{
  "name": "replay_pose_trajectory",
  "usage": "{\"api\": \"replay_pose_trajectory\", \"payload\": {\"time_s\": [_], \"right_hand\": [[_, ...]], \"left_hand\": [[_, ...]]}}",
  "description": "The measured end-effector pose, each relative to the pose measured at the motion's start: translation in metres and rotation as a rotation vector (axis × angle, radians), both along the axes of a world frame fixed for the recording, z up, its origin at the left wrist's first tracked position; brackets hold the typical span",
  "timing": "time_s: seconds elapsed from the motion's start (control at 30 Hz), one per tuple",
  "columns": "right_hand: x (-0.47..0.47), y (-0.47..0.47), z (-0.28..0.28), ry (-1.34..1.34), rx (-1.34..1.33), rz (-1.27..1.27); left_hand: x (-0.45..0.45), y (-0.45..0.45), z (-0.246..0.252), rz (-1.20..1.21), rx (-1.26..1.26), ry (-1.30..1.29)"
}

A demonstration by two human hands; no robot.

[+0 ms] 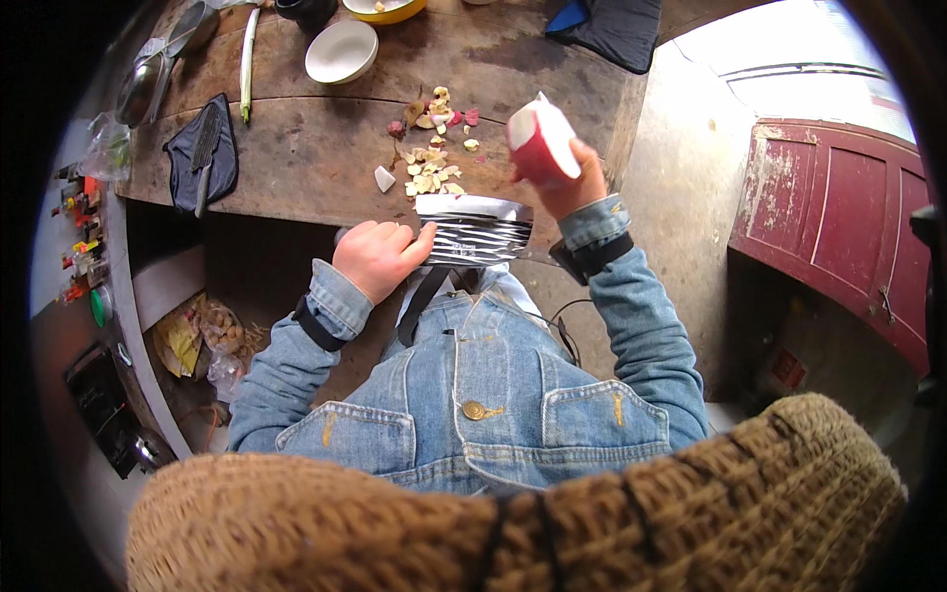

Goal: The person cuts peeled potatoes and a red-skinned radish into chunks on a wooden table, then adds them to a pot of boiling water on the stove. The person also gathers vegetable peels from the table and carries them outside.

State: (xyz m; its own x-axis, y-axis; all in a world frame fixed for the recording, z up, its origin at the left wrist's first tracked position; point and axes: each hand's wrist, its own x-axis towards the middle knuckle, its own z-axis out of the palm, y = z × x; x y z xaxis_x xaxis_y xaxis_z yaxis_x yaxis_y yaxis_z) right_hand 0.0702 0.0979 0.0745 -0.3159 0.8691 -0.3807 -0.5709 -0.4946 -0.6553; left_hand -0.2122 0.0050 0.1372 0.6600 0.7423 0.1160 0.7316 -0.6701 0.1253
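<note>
My left hand (381, 255) is shut around the handle of a cleaver, its index finger lying against the broad blade (481, 240), which has a dark striped finish and a bright edge. The blade hangs level in front of the table's near edge. In my right hand (581, 174) is a red-skinned root vegetable (544, 144), probably a radish, with white flesh bared on its cut faces; it looks slightly blurred. Hand and vegetable are to the right of the blade, apart from it. Beyond the blade lie pale and red peelings (429, 174) and a white chunk (384, 179).
On the wooden table (318, 140) are a white bowl (342, 55), a yellow-sided bowl (385, 10), a leek-like stalk (248, 63) and metal pans (140, 89). A knife (204, 152) rests on a dark cloth (181, 159) at left. A red wooden door (836, 214) stands at right.
</note>
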Motion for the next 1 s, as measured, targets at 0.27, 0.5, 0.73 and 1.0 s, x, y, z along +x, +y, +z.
{"api": "replay_pose_trajectory", "payload": {"time_s": [0.27,0.5,0.73,1.0], "right_hand": [[0.02,-0.032,-0.004,0.058,-0.147,-0.035],[-0.007,-0.081,-0.062,-0.86,-0.018,0.038],[-0.017,-0.1,-0.095,-1.114,0.065,0.102],[-0.025,-0.092,-0.091,-1.218,0.003,0.068]], "left_hand": [[-0.023,-0.017,-0.026,0.45,-0.208,-0.296],[-0.006,-0.02,-0.051,0.75,-0.731,-0.898],[0.017,-0.011,-0.065,0.709,-0.858,-0.683],[0.026,-0.014,-0.07,0.638,-0.864,-0.616]]}}
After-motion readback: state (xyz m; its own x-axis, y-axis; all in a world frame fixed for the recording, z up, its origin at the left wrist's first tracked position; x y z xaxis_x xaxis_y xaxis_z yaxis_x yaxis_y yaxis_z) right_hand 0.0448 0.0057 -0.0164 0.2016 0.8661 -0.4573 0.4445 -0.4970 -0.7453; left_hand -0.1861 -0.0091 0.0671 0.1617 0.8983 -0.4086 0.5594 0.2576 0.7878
